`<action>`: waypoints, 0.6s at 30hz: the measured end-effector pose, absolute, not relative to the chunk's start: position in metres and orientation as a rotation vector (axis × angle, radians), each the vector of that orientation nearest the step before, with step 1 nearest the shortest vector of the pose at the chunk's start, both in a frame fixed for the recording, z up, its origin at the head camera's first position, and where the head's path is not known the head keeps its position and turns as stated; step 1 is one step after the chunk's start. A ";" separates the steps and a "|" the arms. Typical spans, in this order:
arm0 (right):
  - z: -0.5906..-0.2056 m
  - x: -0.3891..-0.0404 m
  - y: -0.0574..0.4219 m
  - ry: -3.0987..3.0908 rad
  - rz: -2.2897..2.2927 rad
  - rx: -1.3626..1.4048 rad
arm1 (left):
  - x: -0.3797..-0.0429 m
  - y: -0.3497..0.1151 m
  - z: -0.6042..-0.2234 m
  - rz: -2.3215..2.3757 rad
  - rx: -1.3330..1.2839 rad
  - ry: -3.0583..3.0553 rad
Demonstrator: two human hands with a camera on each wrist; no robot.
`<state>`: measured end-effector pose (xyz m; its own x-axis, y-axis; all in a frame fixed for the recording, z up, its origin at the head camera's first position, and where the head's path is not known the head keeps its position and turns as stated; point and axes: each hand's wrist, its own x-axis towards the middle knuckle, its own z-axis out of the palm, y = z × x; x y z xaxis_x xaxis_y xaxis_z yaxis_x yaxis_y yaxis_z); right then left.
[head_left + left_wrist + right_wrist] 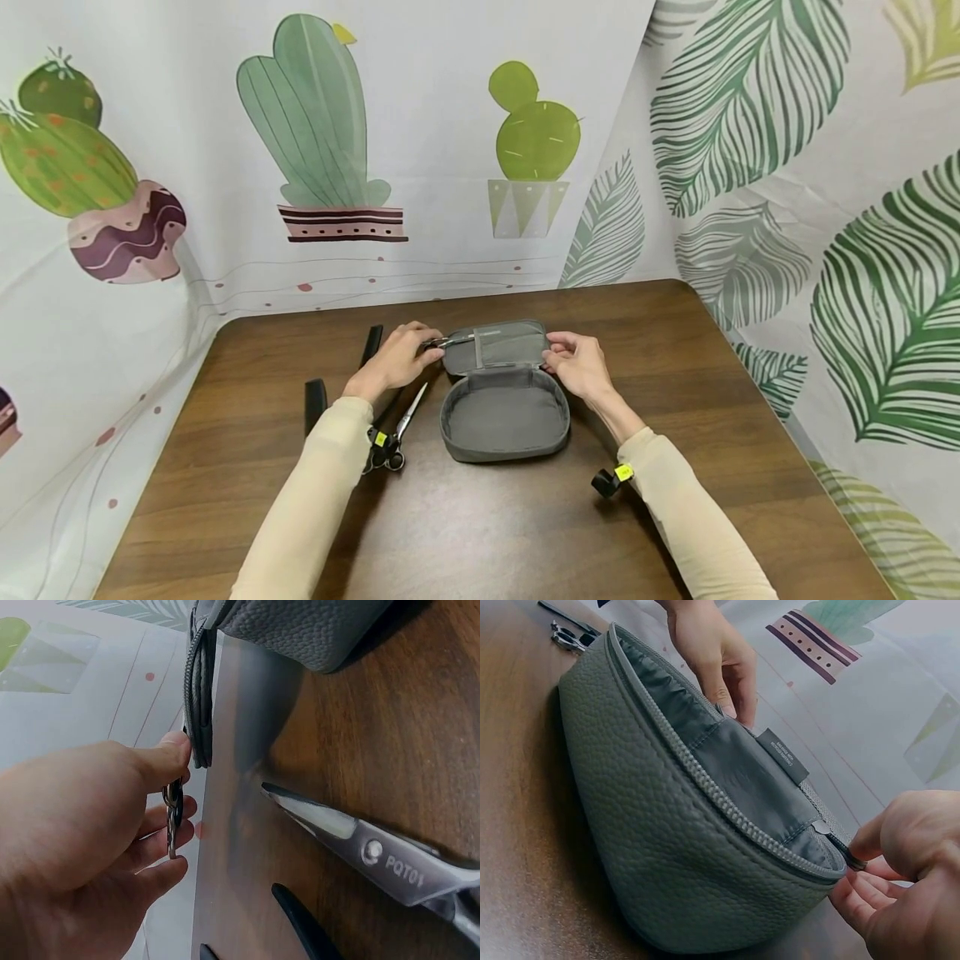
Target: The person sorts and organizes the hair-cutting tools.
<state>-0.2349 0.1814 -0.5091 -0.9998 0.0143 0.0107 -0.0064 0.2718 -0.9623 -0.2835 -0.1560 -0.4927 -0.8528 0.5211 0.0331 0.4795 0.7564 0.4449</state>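
A grey zip case (pixel 505 454) lies unzipped on the table, its lid (pixel 459 360) folded back. My left hand (pixel 401 357) pinches a pair of scissors (pixel 172 817) by the metal finger rings at the lid's left end. Their slim metal part reaches to the clear pocket (pixel 513 348) inside the lid. At the other end, my right hand (pixel 579 362) pinches the lid's edge beside the zip pull (pixel 832 838). Other scissors (pixel 408 417) lie left of the case, their blades marked PQT01 in the left wrist view.
A black comb (pixel 315 400) and another long black piece (pixel 372 342) lie on the left of the brown table (pixel 480 533), partly behind the left arm. Printed cloth (pixel 435 125) hangs along the table's far edge and sides. The case's lower half shows a bare grey bottom.
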 end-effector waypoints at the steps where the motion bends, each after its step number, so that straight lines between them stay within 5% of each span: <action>1: -0.504 -0.232 0.180 -2.494 1.884 -0.004 | -0.284 -0.155 -0.492 0.689 0.811 2.856; 18: -0.509 -0.234 0.181 -2.559 1.736 0.034 | -0.286 -0.145 -0.489 0.741 0.711 2.799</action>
<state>-0.2336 0.1811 -0.5087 -0.9985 0.0092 0.0531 -0.0459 0.3701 -0.9279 -0.2863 -0.1451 -0.4894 -0.8741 0.4847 -0.0320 0.4053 0.7641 0.5019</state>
